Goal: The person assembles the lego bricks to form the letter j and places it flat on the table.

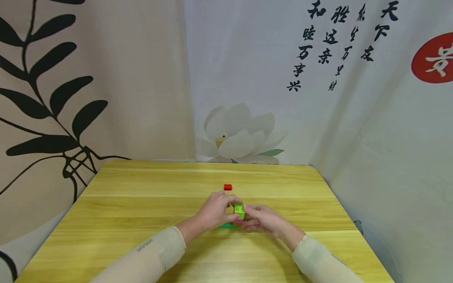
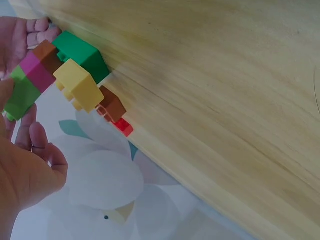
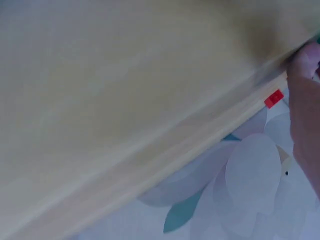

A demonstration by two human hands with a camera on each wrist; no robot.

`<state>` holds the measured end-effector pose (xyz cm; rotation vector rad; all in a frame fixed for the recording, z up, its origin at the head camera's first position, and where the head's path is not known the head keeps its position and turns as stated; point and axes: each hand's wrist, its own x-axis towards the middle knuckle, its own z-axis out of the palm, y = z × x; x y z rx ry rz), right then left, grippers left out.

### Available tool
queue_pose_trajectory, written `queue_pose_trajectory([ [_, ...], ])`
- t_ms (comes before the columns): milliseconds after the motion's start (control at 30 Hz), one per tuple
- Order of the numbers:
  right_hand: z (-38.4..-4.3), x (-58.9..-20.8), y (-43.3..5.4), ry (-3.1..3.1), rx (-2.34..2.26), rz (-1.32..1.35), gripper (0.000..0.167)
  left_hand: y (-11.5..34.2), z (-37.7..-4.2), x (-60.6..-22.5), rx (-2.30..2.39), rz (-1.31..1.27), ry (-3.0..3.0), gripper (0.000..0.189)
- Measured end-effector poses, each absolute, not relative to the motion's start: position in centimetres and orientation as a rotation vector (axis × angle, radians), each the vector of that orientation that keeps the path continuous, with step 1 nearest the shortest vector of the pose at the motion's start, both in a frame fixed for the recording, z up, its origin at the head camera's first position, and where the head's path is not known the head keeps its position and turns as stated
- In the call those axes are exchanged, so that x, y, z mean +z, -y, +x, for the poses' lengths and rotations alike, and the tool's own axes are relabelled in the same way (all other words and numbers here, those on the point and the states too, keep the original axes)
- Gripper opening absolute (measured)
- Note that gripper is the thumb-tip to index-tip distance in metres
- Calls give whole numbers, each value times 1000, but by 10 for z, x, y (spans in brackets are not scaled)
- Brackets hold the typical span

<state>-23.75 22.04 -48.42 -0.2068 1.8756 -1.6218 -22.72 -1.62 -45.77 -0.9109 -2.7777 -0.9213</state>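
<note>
My left hand (image 1: 217,208) pinches a light green toy brick (image 1: 239,211) between thumb and fingers. Under it are a magenta brick (image 2: 36,71) and a brown brick (image 2: 48,56), stacked in one column. A larger dark green brick (image 2: 86,56) lies at the foot of this column in the left wrist view. On the column's right side, my right hand (image 1: 265,222) holds the stack, thumb and fingertips against it; its grip is partly hidden. Beside the column are a yellow brick (image 2: 79,86) and another brown brick (image 2: 114,103), largely hidden by my left hand in the head view.
A small red brick (image 1: 228,187) lies on the wooden table (image 1: 148,184), beyond my hands. Behind the far table edge hangs a printed cloth (image 1: 247,78) with a flower and writing. Another cloth panel (image 1: 141,78) with dark leaves hangs to the left.
</note>
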Motion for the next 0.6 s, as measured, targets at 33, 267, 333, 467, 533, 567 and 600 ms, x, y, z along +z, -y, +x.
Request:
queue_pose_trajectory([
  [33, -240, -483, -221, -1924, -1608, -213, 67, 17, -227, -458, -919, -914, 2777, 36],
  [267, -268, -477, -194, -2477, -1303, -489, 37, 40, -227, -458, -921, -799, 2810, 38],
  [333, -274, -479, -182, -2626, -1099, -668, 33, 47, -227, -457, -918, -777, 2800, 36],
  [467, -279, -488, -167, -2859, -716, -916, 32, 55, -229, -455, -930, -787, 2776, 34],
  [533, -279, -493, -164, -2948, -596, -955, 30, 56, -229, -455, -937, -795, 2779, 35],
  [567, -279, -494, -164, -2986, -557, -958, 28, 56, -229, -455, -944, -798, 2783, 35],
  [600, -278, -496, -164, -3011, -545, -957, 26, 56, -229, -455, -947, -800, 2787, 36],
])
